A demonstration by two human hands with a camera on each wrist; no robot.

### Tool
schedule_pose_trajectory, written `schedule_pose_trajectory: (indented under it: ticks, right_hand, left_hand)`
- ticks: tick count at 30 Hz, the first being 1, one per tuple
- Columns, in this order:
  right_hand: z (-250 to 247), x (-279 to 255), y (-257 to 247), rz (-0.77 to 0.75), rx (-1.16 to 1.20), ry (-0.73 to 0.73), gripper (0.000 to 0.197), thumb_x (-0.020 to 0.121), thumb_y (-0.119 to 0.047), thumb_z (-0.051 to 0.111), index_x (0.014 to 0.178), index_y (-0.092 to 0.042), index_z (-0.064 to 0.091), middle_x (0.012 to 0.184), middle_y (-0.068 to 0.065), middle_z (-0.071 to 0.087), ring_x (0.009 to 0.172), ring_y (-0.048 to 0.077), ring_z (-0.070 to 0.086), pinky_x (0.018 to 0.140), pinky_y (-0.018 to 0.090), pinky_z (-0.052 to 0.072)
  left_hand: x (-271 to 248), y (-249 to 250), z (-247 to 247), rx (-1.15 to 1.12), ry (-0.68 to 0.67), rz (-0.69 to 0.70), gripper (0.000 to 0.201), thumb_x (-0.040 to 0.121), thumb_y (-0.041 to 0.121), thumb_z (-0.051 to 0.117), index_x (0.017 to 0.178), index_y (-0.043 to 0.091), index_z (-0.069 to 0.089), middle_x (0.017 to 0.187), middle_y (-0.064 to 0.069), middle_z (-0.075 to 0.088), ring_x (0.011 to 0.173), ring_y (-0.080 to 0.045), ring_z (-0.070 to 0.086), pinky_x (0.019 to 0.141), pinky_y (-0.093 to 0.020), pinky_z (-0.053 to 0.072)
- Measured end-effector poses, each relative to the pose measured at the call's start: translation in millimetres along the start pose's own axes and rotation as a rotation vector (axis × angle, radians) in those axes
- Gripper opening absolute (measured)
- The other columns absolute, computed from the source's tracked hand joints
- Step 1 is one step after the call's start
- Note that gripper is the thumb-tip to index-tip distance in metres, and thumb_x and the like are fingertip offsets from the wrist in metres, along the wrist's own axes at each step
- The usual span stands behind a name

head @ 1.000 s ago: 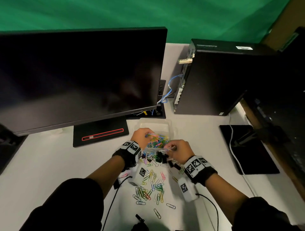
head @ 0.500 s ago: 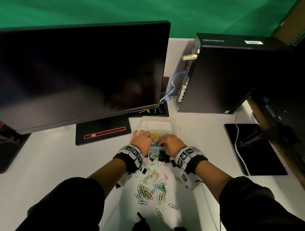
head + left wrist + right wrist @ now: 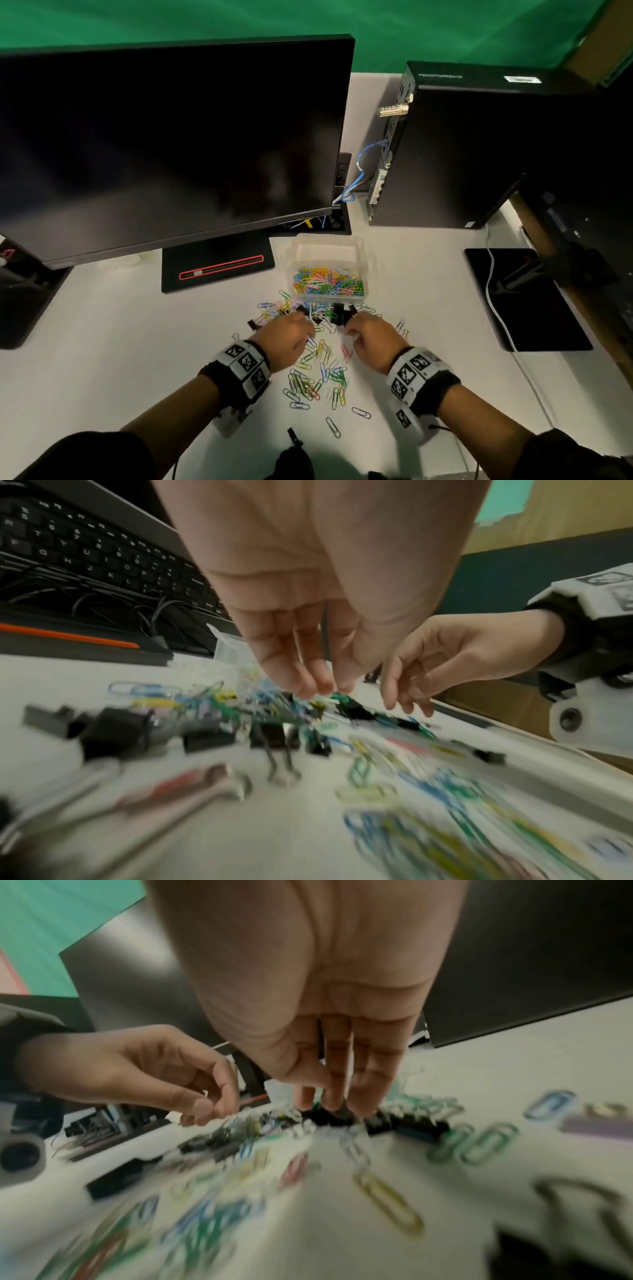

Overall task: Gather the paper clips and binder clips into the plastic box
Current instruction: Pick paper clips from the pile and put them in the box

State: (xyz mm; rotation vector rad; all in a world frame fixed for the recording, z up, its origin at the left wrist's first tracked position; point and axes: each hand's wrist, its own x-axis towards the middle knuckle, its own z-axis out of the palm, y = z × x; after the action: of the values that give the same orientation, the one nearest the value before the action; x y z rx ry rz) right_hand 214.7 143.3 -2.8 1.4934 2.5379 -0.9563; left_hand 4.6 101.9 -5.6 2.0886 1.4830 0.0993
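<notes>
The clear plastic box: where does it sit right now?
In the head view the clear plastic box sits mid-table, right of the black monitor stand, just beyond both hands and the scattered clips.

The plastic box (image 3: 361, 255) is clear and thin, and you can see the paper clips (image 3: 328, 281) inside it right through its wall. Those clips are bent wire with a bright, smooth coat of colour, while the binder clips (image 3: 338, 313) are black and dull with thin shiny wire handles. The table (image 3: 120, 342) is white, smooth and matt, and the monitor (image 3: 171, 144) has a dark, slightly glossy screen.
</notes>
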Motion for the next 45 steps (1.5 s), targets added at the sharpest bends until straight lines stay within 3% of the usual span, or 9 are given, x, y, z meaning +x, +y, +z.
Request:
schedule_pose_trajectory:
  ticks: [3,7,15,19,22,25,30,42,45]
  right_hand:
    - [24,-15,2,0.009,-0.021,0.038,0.050,0.084,-0.007,0.046,0.133,-0.011,0.040,0.127,0.011,0.045,0.115,0.029,0.044,0.102,0.037,0.040]
    - [47,-24,-1,-0.042,-0.022,0.103,0.056,0.079,-0.005,0.049,0.134,-0.007,0.040,0.123,0.012,0.045,0.110,0.028,0.042,0.098,0.031,0.039]
    - [46,-43,-6,-0.078,0.188,0.052,0.041,0.081,-0.006,0.057,0.121,-0.014,0.057,0.109,0.008,0.054,0.104,0.022,0.050,0.089,0.021,0.037]
    - [28,-59,11,0.018,0.170,-0.053,0.070,0.068,-0.029,0.077,0.130,-0.025,0.045,0.112,-0.002,0.041,0.095,0.012,0.046,0.086,0.026,0.044]
    - [26,-72,14,0.065,0.102,-0.193,0.094,0.062,-0.031,0.081,0.139,-0.027,0.027,0.123,0.001,0.032,0.090,0.014,0.043,0.082,0.020,0.039]
    - [32,-77,10,0.082,0.090,-0.192,0.101,0.063,-0.027,0.081,0.143,-0.027,0.018,0.128,0.002,0.027,0.091,0.014,0.041,0.083,0.019,0.039]
    - [48,-61,-3,0.066,0.190,-0.105,0.104,0.060,-0.028,0.083,0.143,-0.020,0.020,0.120,0.001,0.028,0.099,0.011,0.036,0.091,0.015,0.032]
    - [58,-24,-20,0.050,0.275,0.006,0.060,0.056,-0.020,0.085,0.108,-0.012,0.057,0.097,0.000,0.039,0.086,0.015,0.048,0.074,0.021,0.040]
    - [57,-21,-19,0.034,0.261,0.004,0.036,0.064,-0.019,0.079,0.094,-0.012,0.062,0.084,-0.005,0.039,0.069,0.004,0.044,0.060,0.007,0.031]
  left_hand:
    - [-16,2,21,-0.035,-0.031,0.008,0.045,0.091,0.008,0.040,0.136,0.011,0.039,0.127,-0.006,0.044,0.113,-0.020,0.049,0.103,-0.027,0.038]
    - [-17,9,38,-0.042,0.037,-0.025,0.054,0.090,0.005,0.040,0.143,0.007,0.027,0.137,-0.010,0.035,0.125,-0.023,0.039,0.110,-0.027,0.033]
    - [-27,20,50,0.133,0.026,-0.044,0.058,0.084,-0.004,0.041,0.137,0.019,0.038,0.147,-0.006,0.025,0.129,-0.028,0.031,0.099,-0.042,0.043]
    - [-46,23,41,-0.027,0.027,-0.018,0.041,0.091,0.023,0.048,0.133,0.021,0.045,0.139,-0.005,0.035,0.124,-0.022,0.037,0.107,-0.037,0.036]
    - [-58,18,29,-0.106,0.017,-0.164,0.074,0.077,0.043,0.067,0.140,0.024,0.031,0.139,-0.001,0.032,0.128,-0.018,0.032,0.110,-0.035,0.033]
    - [-64,13,26,-0.067,-0.090,-0.284,0.093,0.067,0.041,0.077,0.141,0.018,0.024,0.138,-0.004,0.029,0.128,-0.021,0.035,0.109,-0.034,0.035]
    - [-58,21,43,-0.150,-0.100,-0.321,0.083,0.069,0.027,0.079,0.136,0.015,0.031,0.132,-0.005,0.031,0.119,-0.022,0.045,0.102,-0.030,0.042]
    - [-27,38,54,-0.119,0.046,-0.246,0.043,0.080,0.020,0.067,0.118,0.012,0.050,0.118,-0.009,0.044,0.105,-0.023,0.052,0.085,-0.024,0.038]
    - [-25,36,53,-0.049,0.030,-0.217,0.033,0.086,0.020,0.060,0.116,0.009,0.051,0.115,-0.011,0.048,0.104,-0.027,0.053,0.084,-0.030,0.040]
